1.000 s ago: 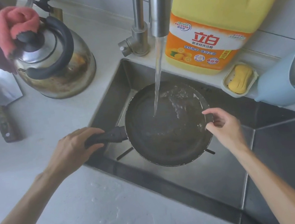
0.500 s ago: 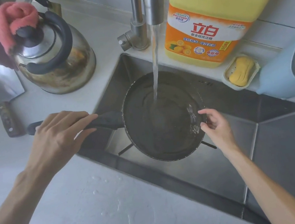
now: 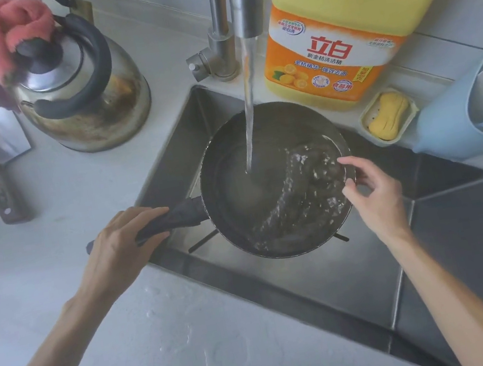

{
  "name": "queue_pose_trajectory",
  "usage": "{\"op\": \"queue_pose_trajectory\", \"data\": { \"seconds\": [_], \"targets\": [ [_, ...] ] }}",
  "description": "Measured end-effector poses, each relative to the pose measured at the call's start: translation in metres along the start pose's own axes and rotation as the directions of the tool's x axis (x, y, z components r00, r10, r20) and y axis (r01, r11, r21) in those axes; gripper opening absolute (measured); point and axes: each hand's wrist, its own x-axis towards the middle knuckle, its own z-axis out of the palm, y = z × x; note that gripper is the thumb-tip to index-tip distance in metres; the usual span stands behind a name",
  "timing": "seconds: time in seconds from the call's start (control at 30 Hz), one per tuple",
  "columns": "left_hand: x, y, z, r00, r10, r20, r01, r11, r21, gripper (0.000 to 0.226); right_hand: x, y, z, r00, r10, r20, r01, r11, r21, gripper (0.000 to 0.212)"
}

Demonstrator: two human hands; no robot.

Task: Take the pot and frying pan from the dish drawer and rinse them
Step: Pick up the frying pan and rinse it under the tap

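Two bare forearms are seen reaching in from the lower edge of the head view, each ending in an uncovered hand. On the left hand [image 3: 122, 244] no glove, ring or watch is worn, and the wrist behind it is left bare. The right hand [image 3: 374, 192] is likewise ungloved, with slim fingers and short nails, though the nails are shown too softly for their finish to be judged. No sleeve is seen on either arm; both are uncovered as far back as the frame allows. No bracelet, band or marking is carried on either wrist.
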Motion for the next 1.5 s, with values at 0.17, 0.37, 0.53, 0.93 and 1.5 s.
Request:
{"op": "queue_pose_trajectory", "data": {
  "seconds": [0.17, 0.37, 0.53, 0.93, 1.5],
  "targets": [
    [0.003, -0.006, 0.008, 0.998, 0.063, -0.01, -0.063, 0.998, -0.005, 0.041, 0.001, -0.001, -0.002, 0.995, -0.084, -0.052, 0.081, 0.995, -0.055, 0.044],
    [0.02, -0.009, -0.015, 0.975, 0.22, 0.024, -0.222, 0.969, 0.11, 0.034, -0.009, 0.008, 0.005, 0.992, 0.124, 0.035, -0.124, 0.992, -0.017, 0.045],
    [0.04, -0.018, -0.028, 0.959, 0.255, 0.127, -0.269, 0.957, 0.113, 0.041, -0.02, 0.013, 0.012, 0.976, 0.198, 0.087, -0.196, 0.98, -0.025, 0.049],
    [0.017, -0.009, 0.011, 0.959, 0.189, 0.212, -0.183, 0.982, -0.05, 0.036, 0.008, -0.004, -0.024, 0.949, 0.279, 0.146, -0.228, 0.928, -0.294, 0.039],
    [0.024, -0.004, -0.008, 0.995, 0.089, 0.046, -0.088, 0.996, -0.03, 0.03, -0.004, 0.0, -0.013, 0.989, 0.11, 0.096, -0.101, 0.991, -0.09, 0.041]
  ]
}}
